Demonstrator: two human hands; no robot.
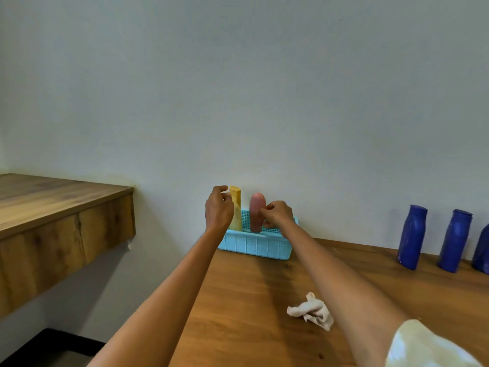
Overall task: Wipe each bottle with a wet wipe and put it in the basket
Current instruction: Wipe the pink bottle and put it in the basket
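Pale blue-grey plaster wall [264, 88] fills the upper view; below it a warm brown wooden tabletop [251, 300] runs to the right, and a second, darker wooden shelf with a thick front edge [66, 223] is seen at left, set apart from the table.

A light blue perforated plastic basket [255, 245] is placed at the table's far edge, against the wall. Two bottles stand upright in it: a tall yellow flat-topped plastic bottle [236, 207] at the left end and a rounded pink plastic bottle [256, 211] near the middle.

The left hand [219, 211] is held just beside the yellow bottle, fingers curled; contact is seen at the bottle's left edge, but whether the bottle is truly gripped cannot be told. The right hand [277, 215] is held at the pink bottle's right side, fingertips pinched against it.

A crumpled white wet wipe [312, 311] lies on the tabletop, near the right forearm, well apart from the basket.

Three dark blue plastic bottles are noted at far right by the wall: one [412, 235], a second [455, 239], and a third [483, 250] cut off by the frame edge. A pale sleeve [423, 345] shows at lower right.
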